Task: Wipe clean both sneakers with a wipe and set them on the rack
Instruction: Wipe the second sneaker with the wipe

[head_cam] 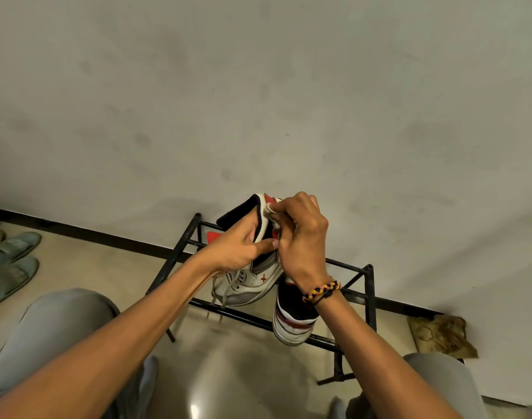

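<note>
My left hand (239, 247) grips a white, black and red high-top sneaker (252, 281) by its collar and holds it in the air above the black metal rack (369, 293), toe pointing down toward me. My right hand (301, 237) pinches a crumpled whitish wipe (270, 214) against the sneaker's heel collar. The second sneaker (292, 319) stands on the rack below my right wrist, partly hidden by it, heel toward me.
The rack stands against a pale wall with a dark skirting board. Green slippers (12, 261) lie on the floor at the left. A brownish rag (441, 335) lies on the floor to the right of the rack. My grey-trousered knees fill the lower corners.
</note>
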